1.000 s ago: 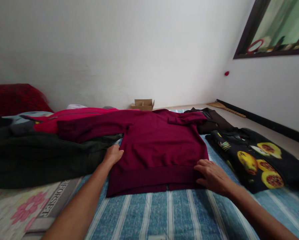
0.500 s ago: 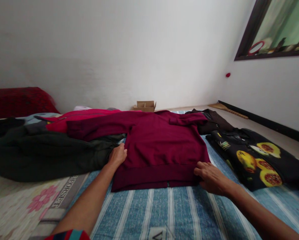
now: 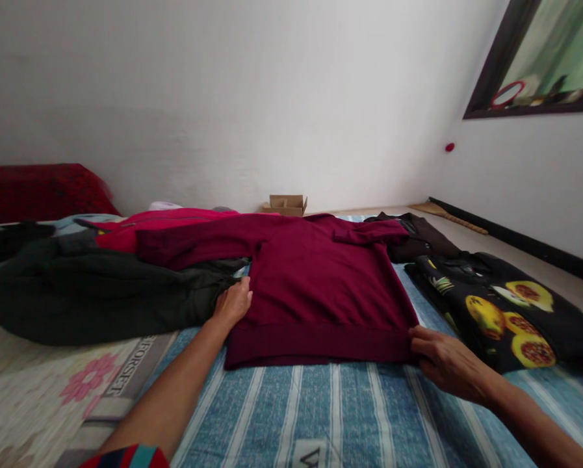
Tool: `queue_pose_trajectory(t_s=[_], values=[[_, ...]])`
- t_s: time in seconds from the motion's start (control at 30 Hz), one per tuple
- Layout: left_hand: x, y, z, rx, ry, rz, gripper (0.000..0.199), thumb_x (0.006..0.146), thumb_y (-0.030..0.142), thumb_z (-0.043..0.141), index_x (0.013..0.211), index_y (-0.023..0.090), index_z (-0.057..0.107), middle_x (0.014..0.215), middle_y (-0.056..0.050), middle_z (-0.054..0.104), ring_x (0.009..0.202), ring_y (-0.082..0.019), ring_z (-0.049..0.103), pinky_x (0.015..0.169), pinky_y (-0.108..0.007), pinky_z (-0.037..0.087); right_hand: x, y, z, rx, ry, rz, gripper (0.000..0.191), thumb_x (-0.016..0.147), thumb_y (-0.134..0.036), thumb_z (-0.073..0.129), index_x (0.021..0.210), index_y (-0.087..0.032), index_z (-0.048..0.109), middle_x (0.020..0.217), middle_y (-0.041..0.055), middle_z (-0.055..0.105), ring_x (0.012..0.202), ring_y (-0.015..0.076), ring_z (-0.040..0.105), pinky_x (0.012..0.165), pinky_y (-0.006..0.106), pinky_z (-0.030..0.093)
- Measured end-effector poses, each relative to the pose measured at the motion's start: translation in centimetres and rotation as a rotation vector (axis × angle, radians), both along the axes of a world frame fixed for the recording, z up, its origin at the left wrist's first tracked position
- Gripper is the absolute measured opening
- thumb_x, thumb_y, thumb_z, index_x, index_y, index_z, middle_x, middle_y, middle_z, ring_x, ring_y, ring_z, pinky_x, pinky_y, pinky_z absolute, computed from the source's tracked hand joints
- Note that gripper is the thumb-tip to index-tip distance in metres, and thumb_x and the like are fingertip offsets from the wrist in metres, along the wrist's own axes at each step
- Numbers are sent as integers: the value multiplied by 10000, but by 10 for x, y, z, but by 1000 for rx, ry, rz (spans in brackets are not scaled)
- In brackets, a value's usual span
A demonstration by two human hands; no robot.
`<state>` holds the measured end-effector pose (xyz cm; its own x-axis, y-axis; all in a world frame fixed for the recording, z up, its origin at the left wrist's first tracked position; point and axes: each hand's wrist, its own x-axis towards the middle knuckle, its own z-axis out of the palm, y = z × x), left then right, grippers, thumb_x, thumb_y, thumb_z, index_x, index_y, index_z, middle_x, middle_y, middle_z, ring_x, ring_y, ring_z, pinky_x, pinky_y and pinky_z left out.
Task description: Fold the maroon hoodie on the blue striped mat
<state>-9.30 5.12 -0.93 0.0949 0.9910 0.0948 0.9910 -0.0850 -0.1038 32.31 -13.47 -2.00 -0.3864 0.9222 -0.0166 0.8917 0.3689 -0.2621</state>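
A maroon sweatshirt [image 3: 320, 286] lies spread on the blue striped bedsheet [image 3: 272, 416], its hem towards me. One sleeve stretches out to the left; the other is folded in at the upper right. My right hand [image 3: 450, 357] is closed on the lower right corner of the hem. My left hand [image 3: 233, 302] is closed at the sweatshirt's left edge, above the hem, with its fingertips on the cloth. Left of that hand lies a dark green garment [image 3: 96, 296], partly under the maroon sleeve.
At the right lies a folded black garment with a fruit print [image 3: 505, 305], a dark brown garment [image 3: 425, 237] behind it. A bright pink garment [image 3: 174, 218] is at the back left. Against the wall stand a small cardboard box [image 3: 290, 205] and a red bundle [image 3: 38, 192].
My right hand has moved right, drawing the hem's corner outward so the hem is straighter and flatter. My left hand has stayed at the left edge. The view has shifted slightly.
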Motion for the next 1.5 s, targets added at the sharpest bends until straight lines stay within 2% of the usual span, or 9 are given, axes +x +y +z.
queue_pose_trajectory(t_s=[0.17, 0.3, 0.47, 0.53, 0.63, 0.8, 1.03, 1.23, 1.5], values=[[9, -22, 12, 17, 125, 15, 240, 856, 200, 405, 1063, 139, 511, 1052, -134, 594, 909, -267, 620, 731, -363, 485, -6, 1, 5, -4, -35, -6, 120, 787, -167, 458, 721, -190, 555, 900, 42, 572, 785, 146, 567, 703, 258, 411], [18, -44, 16, 120, 119, -140, 206, 814, 150, 457, 986, 138, 570, 1144, -155, 548, 1083, -287, 518, 846, -403, 468, -14, 14, 14, 19, -41, -107, 268, 857, -418, 456, 768, -199, 582, 896, 42, 591, 728, 147, 579, 655, 262, 419], [37, -62, -3, 90, -121, -477, 323, 832, 257, 505, 1127, 138, 561, 1311, -141, 492, 1224, -253, 434, 1025, -390, 363, -29, 74, 26, 139, -134, -597, 349, 900, -423, 357, 940, -167, 591, 998, 111, 624, 892, 238, 615, 713, 324, 442], [43, -67, -14, 7, -177, -503, 425, 837, 350, 505, 1205, 138, 528, 1357, -144, 462, 1270, -256, 394, 1044, -413, 336, -29, 107, 27, 55, -73, -833, 396, 898, -408, 357, 1070, -125, 575, 1090, 159, 609, 982, 271, 602, 773, 346, 446], [44, -76, -25, -93, -166, -439, 548, 835, 454, 477, 1300, 163, 471, 1417, -150, 395, 1324, -288, 317, 1053, -500, 280, -18, 153, 22, -33, -27, -964, 461, 910, -386, 330, 1106, -59, 589, 1077, 223, 614, 980, 285, 616, 760, 349, 467], [37, -88, -30, -118, -113, -425, 593, 840, 533, 428, 1367, 260, 405, 1480, -117, 290, 1360, -325, 223, 1031, -603, 215, 8, 193, 0, -104, 33, -1017, 433, 874, -379, 429, 1120, -79, 618, 1048, 223, 634, 963, 267, 635, 722, 314, 490], [34, -87, -33, -115, -123, -444, 592, 835, 554, 436, 1371, 308, 391, 1476, -103, 303, 1344, -339, 256, 1010, -625, 227, 28, 191, -26, -84, -21, -1020, 378, 888, -346, 401, 1071, -118, 641, 1073, 205, 634, 1008, 294, 617, 769, 356, 485], [34, -87, -34, -85, -128, -461, 580, 831, 546, 456, 1361, 317, 406, 1461, -108, 333, 1330, -347, 279, 999, -631, 239, 25, 188, -29, -31, -114, -934, 334, 903, -315, 395, 1117, -148, 590, 1066, 193, 639, 1010, 277, 618, 808, 368, 464], [25, -93, -35, -34, -137, -550, 598, 807, 500, 531, 1364, 337, 390, 1473, -110, 305, 1321, -348, 291, 996, -614, 269, 21, 187, -24, -41, -184, -921, 296, 866, -197, 435, 1078, -74, 600, 1048, 248, 631, 1002, 276, 624, 823, 349, 453]])
